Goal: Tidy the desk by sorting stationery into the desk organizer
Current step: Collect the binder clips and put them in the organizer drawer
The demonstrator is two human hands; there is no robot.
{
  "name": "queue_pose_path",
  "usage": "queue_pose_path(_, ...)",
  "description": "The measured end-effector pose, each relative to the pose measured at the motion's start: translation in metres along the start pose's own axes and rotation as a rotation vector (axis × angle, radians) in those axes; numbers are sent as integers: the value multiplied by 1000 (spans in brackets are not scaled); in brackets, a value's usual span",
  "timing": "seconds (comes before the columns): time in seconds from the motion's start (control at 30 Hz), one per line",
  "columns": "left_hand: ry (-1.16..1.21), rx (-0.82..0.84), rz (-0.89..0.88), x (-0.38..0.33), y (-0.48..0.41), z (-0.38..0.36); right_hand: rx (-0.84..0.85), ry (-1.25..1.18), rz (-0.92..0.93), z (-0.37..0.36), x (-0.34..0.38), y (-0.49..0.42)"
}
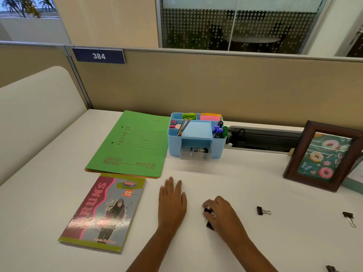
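1. Black steel binder clips were the things in hand; the right grip (220, 213) pinched the held clip (207, 210) between curled fingers and thumb, low over the white bench (235, 183) near its front middle; a second clip (210, 225) showed under the palm's edge, held or lying, it could not be told.
2. The left grip (171, 201) lay spread flat on the bench, holding nothing, between the notebook (104, 213) and the right grip.
3. Such clips looked light, stiff and springy; the black body seemed the surest hold, since the wire handles would likely swing.
4. The held clip was mostly hidden, so its axis could not be told; the loose clip (262, 210) lay lengthwise across the bench, handles pointing right; the far clip (348, 216) pointed its handles toward the near edge.
5. The blue organizer (218, 150) stood well apart beyond both hands; its clear drawer (184, 155) already held clips.
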State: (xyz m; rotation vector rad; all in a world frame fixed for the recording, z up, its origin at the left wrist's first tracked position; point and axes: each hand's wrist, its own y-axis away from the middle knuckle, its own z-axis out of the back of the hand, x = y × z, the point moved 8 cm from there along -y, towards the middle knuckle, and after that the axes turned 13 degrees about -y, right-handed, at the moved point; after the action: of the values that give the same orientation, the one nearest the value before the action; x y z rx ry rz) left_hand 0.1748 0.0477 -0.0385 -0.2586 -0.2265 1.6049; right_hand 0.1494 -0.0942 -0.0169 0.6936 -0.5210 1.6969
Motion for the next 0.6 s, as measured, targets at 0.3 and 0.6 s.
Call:
queue_pose_path(0.3, -7, 64, -62, -6, -2, 0, -195, -81, 167, 50, 27, -33)
queue_pose_path(0.6, 6, 146, -52, -7, -1, 2, -339, -4, 201, 94, 66, -119)
